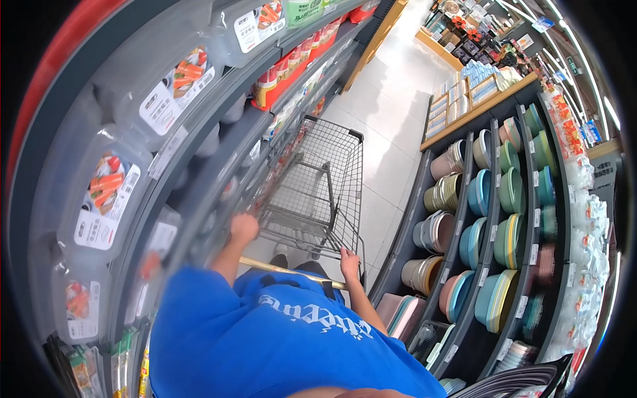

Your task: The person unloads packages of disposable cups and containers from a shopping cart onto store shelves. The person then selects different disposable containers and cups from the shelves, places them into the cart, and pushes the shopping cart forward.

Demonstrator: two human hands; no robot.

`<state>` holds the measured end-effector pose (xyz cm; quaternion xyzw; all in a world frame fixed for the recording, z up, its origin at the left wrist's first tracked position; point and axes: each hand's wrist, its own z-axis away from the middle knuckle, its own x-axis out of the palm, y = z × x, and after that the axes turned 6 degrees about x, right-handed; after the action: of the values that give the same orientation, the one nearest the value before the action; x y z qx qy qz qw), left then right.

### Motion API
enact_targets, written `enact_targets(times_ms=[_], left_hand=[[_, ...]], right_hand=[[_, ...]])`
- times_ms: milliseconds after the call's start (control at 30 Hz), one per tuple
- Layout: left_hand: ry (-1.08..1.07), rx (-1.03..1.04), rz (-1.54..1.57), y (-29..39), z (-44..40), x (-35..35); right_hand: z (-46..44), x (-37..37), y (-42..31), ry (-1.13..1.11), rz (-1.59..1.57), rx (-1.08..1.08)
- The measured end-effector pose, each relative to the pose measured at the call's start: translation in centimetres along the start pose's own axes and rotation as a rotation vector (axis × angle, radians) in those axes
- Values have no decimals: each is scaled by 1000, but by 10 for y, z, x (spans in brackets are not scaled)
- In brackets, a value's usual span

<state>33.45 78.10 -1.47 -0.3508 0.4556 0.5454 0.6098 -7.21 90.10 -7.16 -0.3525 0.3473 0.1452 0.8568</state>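
Observation:
A grey wire shopping cart (330, 174) stands in front of my body, its basket showing no goods. My right hand (349, 265) is closed around the frame at the cart's rear right corner, beyond the pale gold push bar (282, 268). At the rear left corner my left hand (244, 227) is curled into a fist against the cart frame, slightly blurred. The push bar crosses close to my blue shirt (292, 325).
Left shelves hold clear plastic containers (106, 192) with printed labels and red-packed goods (282, 73). On the right, a dark rack (458, 245) carries stacked colored bowls (497, 298). A tiled aisle (378, 113) runs ahead between them, with a wooden-edged display (478, 106) at right.

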Motion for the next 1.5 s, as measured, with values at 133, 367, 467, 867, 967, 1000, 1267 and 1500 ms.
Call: enact_targets(times_ms=[133,367,467,867,967,1000,1267,1500], left_hand=[[-46,0,10,-1,43,-4],[-97,-21,-13,-16,128,24],[-40,-37,48,-19,163,41],[-31,40,4,-62,264,72],[-26,11,33,-71,271,76],[-29,-14,47,-73,272,79],[-27,-10,22,-91,284,92],[88,-8,121,-101,303,96]], right_hand=[[18,0,38,-166,25,-47],[114,1,61,-244,-73,-38],[140,14,87,-227,-116,-43],[252,65,143,-181,-119,-80],[261,77,151,-173,-70,-92],[267,77,152,-184,-85,-84],[279,59,125,-426,-110,110],[285,39,103,-688,-132,223]])
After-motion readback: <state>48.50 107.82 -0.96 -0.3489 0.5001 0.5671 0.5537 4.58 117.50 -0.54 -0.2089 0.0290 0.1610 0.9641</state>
